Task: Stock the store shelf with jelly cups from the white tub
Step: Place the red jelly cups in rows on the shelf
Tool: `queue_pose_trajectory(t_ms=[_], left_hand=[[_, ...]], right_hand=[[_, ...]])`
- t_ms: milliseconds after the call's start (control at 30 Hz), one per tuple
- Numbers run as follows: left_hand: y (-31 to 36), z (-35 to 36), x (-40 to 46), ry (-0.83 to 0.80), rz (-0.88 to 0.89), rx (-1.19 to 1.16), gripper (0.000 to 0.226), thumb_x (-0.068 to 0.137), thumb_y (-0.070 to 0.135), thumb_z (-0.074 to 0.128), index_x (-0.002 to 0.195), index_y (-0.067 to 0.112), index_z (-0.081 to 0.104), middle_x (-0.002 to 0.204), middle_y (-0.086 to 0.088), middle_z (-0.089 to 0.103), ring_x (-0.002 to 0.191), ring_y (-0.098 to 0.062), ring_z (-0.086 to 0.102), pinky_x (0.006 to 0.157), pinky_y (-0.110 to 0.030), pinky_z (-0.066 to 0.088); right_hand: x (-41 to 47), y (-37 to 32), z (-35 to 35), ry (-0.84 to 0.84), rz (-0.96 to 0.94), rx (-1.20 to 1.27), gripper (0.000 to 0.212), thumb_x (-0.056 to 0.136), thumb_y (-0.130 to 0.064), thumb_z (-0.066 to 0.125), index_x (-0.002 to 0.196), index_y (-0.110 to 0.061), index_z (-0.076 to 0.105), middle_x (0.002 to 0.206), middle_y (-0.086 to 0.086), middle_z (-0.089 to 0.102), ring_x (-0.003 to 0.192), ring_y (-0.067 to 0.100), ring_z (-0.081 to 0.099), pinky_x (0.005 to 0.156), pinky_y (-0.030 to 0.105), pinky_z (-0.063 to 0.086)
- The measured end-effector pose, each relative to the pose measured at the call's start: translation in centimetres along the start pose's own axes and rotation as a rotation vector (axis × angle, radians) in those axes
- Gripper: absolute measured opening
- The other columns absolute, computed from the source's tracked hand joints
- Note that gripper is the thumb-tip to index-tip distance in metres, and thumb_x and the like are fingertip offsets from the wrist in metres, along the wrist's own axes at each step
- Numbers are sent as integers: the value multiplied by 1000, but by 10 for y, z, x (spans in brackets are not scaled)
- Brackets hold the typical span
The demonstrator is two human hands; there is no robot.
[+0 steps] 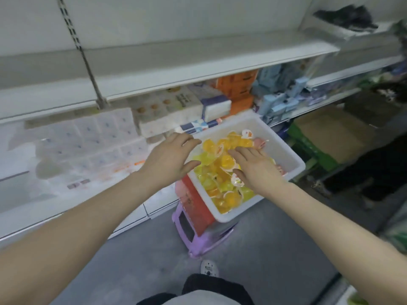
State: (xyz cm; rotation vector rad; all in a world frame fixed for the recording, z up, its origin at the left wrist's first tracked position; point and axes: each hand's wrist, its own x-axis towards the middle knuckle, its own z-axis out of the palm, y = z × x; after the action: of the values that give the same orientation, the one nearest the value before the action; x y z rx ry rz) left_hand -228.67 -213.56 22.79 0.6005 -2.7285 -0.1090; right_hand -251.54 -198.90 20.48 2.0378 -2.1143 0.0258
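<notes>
A white tub (pixel 284 150) holds several yellow and orange jelly cups (pixel 220 164). It sits on a red box (pixel 196 205), which rests on a purple stool (pixel 209 241). My left hand (pixel 169 159) hovers at the tub's left rim with fingers spread, holding nothing. My right hand (pixel 255 168) lies flat over the jelly cups inside the tub, fingers extended, palm down. An empty white shelf (pixel 176 69) runs across the view above the tub.
Below the empty shelf, packs of tissue (pixel 88 142) and boxed goods (pixel 237 89) fill the lower shelf. A cardboard box (pixel 334 133) and green crates stand on the floor to the right. My shoe (pixel 209 268) is on the grey floor near the stool.
</notes>
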Motion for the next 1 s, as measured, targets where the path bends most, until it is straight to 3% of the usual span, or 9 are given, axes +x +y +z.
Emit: queue_pose_trajectory(t_ms=[167,400,533,667,867,1000], left_hand=[[49,54,51,-67,11,-85,54,85,44,66,129,16,56,122,-6,59,112,-27,53,84,-37,50],[100,130,106,-204,25,-149,52,86,44,64,130,17,55,125,-6,58,115,-27,52,86,-37,49],[125,166,126,-278,1,-188,52,89,46,58,134,20,50,128,-3,55,118,-24,49,93,-35,46],[147,195,140,-382,0,-210,54,89,49,56,136,25,46,128,-2,52,118,-25,48,93,-36,47],[162,218,150,-475,30,-211,50,90,43,54,137,31,44,126,-4,51,108,-24,53,84,-33,46],[162,220,156,-517,35,-251,52,86,39,62,135,34,46,116,-6,52,96,-25,57,76,-34,51]], right_hand=[[-34,90,32,-134,149,19,61,69,-17,81,125,-8,60,111,15,66,96,37,65,82,45,50],[-54,183,79,-325,334,88,43,91,-35,56,131,-19,53,121,8,63,111,32,56,91,41,41],[-47,198,103,-396,317,101,40,94,-47,44,124,-22,54,113,5,67,107,30,56,90,40,40],[-41,201,120,-460,350,132,49,91,-56,29,114,-22,57,103,6,67,101,30,56,90,41,38],[-37,205,132,-510,445,180,56,90,-66,33,107,-21,61,100,7,68,99,31,56,89,42,37],[-27,202,132,-542,498,169,51,91,-59,32,106,-19,59,102,8,66,100,31,53,89,43,35]])
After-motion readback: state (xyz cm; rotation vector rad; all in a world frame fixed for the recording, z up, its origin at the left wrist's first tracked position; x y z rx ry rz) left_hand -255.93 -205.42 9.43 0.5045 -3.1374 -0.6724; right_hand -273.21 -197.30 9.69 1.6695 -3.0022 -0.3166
